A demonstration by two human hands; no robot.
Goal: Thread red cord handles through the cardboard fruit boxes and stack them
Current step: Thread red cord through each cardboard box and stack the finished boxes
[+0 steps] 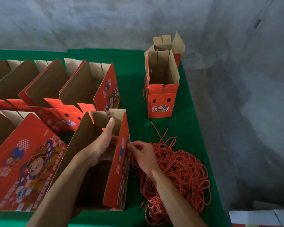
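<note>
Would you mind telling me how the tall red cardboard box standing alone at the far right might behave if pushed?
The tall red cardboard box looks empty and open-topped, so probably light. Standing narrow and upright on the green cloth, it would likely tip rather than slide.

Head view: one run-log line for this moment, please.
left hand inside open box | right hand pinching at box's outer wall | red cord pile beside

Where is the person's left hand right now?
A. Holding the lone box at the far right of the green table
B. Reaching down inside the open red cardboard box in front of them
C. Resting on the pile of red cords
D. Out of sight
B: the left hand is flat, fingers straight, against the brown inner wall of the open red cardboard box, while the right hand works at that box's outer side, beside the pile of red cords.
</note>
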